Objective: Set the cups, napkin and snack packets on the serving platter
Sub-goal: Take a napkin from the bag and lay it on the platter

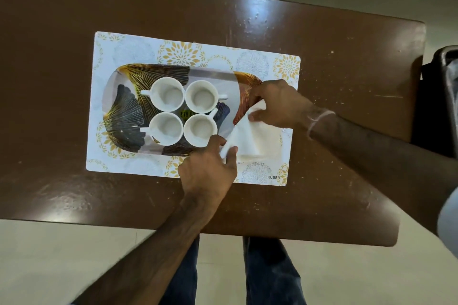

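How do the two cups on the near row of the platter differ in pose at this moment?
The near-left cup has its handle pointing left; the near-right cup has its handle pointing up-right, toward the far side. The near-right cup sits right beside the left hand, which pinches the white napkin; the near-left cup stands clear of both hands. Both are white, upright, empty and on the serving platter.

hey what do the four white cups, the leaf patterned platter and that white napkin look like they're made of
The four white handled cups look like glazed ceramic: smooth, evenly white, thick-rimmed. The oblong platter with gold and dark leaf print seems glossy melamine or plastic, judging by its printed sheen; this is uncertain. The white napkin, pinched by the left hand and right hand, looks like soft matte paper tissue or cloth.
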`<state>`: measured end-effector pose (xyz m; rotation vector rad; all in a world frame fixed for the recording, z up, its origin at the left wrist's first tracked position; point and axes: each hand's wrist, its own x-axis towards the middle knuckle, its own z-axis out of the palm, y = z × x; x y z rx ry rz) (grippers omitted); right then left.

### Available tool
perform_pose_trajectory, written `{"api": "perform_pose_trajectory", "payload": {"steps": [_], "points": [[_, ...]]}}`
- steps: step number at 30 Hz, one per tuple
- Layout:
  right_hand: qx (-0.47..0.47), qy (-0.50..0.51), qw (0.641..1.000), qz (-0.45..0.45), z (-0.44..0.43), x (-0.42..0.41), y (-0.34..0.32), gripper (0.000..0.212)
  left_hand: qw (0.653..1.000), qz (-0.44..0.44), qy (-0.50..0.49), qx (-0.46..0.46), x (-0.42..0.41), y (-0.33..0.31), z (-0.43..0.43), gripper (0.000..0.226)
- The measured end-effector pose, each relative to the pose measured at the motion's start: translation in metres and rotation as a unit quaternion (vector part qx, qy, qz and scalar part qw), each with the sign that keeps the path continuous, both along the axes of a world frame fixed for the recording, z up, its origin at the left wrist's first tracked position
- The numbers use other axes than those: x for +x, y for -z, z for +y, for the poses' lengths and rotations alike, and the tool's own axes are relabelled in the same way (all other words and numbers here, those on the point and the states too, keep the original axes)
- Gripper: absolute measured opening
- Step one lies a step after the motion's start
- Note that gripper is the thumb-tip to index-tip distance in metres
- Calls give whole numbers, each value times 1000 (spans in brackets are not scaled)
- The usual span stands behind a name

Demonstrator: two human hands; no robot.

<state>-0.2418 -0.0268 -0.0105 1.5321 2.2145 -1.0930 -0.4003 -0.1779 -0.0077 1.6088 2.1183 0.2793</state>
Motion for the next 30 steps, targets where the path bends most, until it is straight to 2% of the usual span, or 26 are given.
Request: {"api": "perform_pose_trajectory", "payload": {"steps": [4,8,10,12,15,17,20,23,30], "points": [[57,2,998,-31,-17,0,5,48,1000,15,2,20,-1,-8,-8,40],[136,15,989,-53,-31,3,3,63,985,-76,102,120,7,-9,-14,25],[211,-34,973,-86,-40,5,0,64,980,-95,154,85,20,-3,-14,41],[254,-87,962,-56,-52,9,-2,54,980,-90,178,13,30,8,-13,65],[215,-201,956,-11,-73,14,5,48,979,-60,192,-42,36,25,-15,88],[176,-248,952,-34,-82,18,16,53,977,-26,199,-66,37,33,-19,93],[174,-273,943,-78,-82,27,30,60,977,4,200,-73,39,38,-24,96],[195,-270,936,-112,-76,37,36,65,979,18,182,-86,42,40,-26,104],[203,-171,958,-110,-75,42,38,67,978,19,172,-119,42,38,-28,107]]}}
